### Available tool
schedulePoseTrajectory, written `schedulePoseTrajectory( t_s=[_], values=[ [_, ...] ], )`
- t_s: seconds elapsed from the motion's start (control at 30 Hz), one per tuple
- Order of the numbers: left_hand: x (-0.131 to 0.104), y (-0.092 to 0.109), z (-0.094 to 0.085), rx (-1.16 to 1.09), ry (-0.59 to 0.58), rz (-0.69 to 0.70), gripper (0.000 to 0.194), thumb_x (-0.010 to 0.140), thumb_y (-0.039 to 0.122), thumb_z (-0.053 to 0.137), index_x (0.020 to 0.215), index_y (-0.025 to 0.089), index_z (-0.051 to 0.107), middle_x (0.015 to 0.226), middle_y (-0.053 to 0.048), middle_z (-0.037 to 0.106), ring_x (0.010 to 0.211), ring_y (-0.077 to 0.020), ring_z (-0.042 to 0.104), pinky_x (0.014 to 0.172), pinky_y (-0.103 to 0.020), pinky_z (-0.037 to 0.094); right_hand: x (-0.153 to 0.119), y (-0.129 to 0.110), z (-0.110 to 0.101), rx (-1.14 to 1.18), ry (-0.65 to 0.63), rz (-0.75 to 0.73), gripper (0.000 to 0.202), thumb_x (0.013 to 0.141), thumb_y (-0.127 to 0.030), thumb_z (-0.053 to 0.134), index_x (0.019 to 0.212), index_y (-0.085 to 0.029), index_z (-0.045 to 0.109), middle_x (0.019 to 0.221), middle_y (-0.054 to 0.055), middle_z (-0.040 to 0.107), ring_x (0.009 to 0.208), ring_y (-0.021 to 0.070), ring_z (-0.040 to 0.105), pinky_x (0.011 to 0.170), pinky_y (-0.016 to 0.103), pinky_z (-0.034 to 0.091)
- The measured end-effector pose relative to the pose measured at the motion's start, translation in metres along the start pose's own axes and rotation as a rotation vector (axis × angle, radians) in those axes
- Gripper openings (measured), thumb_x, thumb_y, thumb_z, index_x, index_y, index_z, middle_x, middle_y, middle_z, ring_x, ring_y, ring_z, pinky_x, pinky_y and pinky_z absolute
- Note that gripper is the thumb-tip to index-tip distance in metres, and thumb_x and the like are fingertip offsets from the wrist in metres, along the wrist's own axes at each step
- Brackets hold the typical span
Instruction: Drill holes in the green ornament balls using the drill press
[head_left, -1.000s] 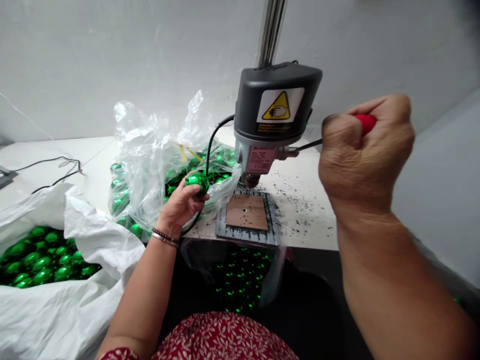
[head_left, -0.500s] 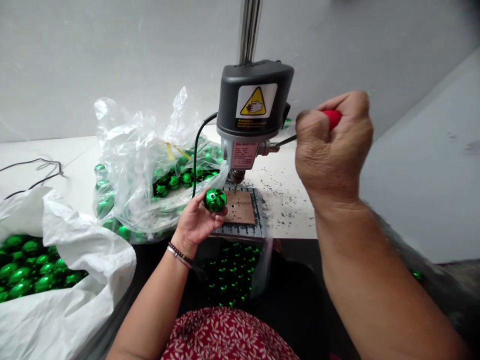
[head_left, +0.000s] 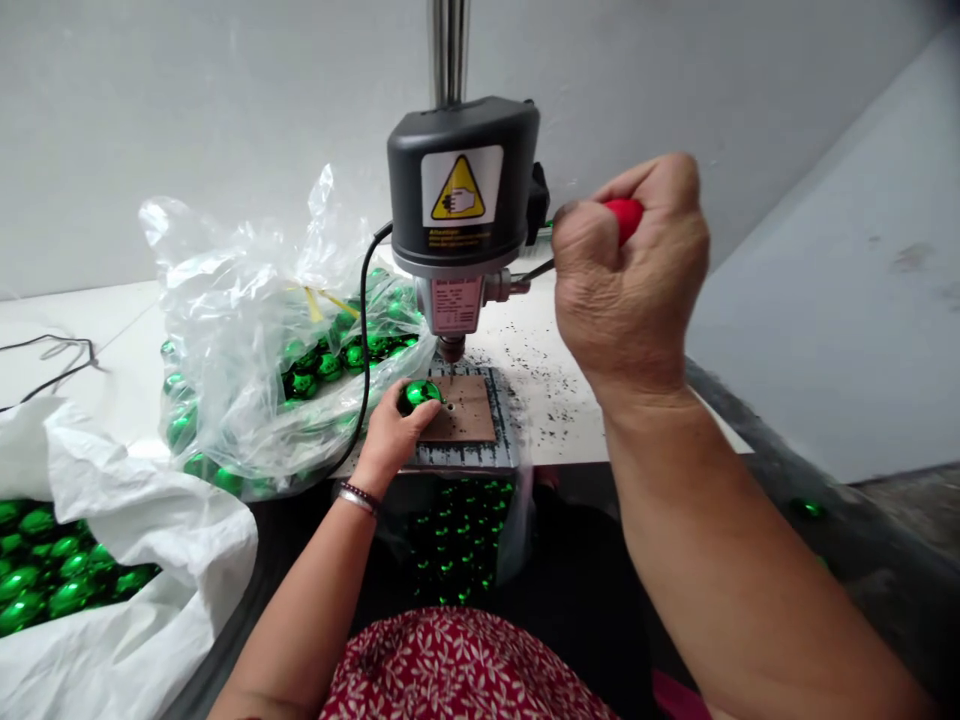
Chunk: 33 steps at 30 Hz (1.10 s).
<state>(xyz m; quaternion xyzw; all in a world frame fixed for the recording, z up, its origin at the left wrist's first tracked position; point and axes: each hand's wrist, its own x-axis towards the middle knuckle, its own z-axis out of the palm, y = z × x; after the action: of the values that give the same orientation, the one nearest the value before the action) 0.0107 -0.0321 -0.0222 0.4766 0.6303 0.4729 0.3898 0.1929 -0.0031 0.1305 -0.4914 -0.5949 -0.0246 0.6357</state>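
Observation:
My left hand [head_left: 396, 428] grips a shiny green bauble [head_left: 420, 397] from its left side, low over the brown board [head_left: 472, 415] on the drill press base [head_left: 504, 440]. The bauble is just left of the small hole in the board, below and to the left of the drill bit [head_left: 451, 370]. My right hand [head_left: 634, 270] is closed around the red-knobbed feed lever [head_left: 628, 218] of the small bench drill press [head_left: 461, 190]. Its fingers wrap over the knob, which shows in part.
Left of the drill stands a clear plastic bag [head_left: 247, 350] of green baubles, with a black cable [head_left: 365, 340] in front. A white sack [head_left: 187, 530] with more baubles is at lower left. Dark shavings litter the white table [head_left: 570, 420]. More baubles [head_left: 457, 540] lie below its edge.
My left hand has turned over, bringing the bauble from palm-up beside the board to low over it. My right hand stays on the lever. The whole view has shifted slightly.

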Motion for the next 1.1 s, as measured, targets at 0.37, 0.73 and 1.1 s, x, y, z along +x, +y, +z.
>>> schedulePoseTrajectory(
  t_s=[0.37, 0.73, 1.1],
  values=[
    [0.009, 0.002, 0.015, 0.523, -0.021, 0.241, 0.054, 0.071, 0.023, 0.078, 0.121, 0.014, 0.060, 0.116, -0.012, 0.069, 0.106, -0.0273, 0.064, 0.097, -0.042, 0.048, 0.003, -0.010, -0.004, 0.025, -0.048, 0.114, 0.024, 0.083, -0.018, 0.057, 0.076, -0.019, 0.035, 0.068, -0.006, 0.033, 0.061, 0.0036, 0.029, 0.064, 0.020, 0.033],
    [0.012, -0.010, 0.012, 0.477, -0.195, 0.400, 0.050, 0.085, 0.032, 0.064, 0.133, 0.018, 0.056, 0.125, -0.012, 0.067, 0.116, -0.0290, 0.060, 0.105, -0.046, 0.043, 0.002, -0.012, -0.005, 0.045, -0.080, 0.152, 0.023, 0.085, -0.018, 0.055, 0.077, -0.020, 0.034, 0.071, -0.006, 0.034, 0.063, 0.0041, 0.030, 0.066, 0.020, 0.032],
    [0.014, 0.003, 0.013, 0.303, -0.105, 0.128, 0.044, 0.080, 0.037, 0.069, 0.118, 0.015, 0.065, 0.112, -0.010, 0.072, 0.103, -0.0246, 0.065, 0.097, -0.038, 0.049, 0.002, -0.013, -0.006, 0.020, -0.090, 0.138, 0.022, 0.087, -0.016, 0.052, 0.078, -0.020, 0.032, 0.071, -0.006, 0.033, 0.065, 0.0040, 0.028, 0.067, 0.019, 0.030]
  ],
)
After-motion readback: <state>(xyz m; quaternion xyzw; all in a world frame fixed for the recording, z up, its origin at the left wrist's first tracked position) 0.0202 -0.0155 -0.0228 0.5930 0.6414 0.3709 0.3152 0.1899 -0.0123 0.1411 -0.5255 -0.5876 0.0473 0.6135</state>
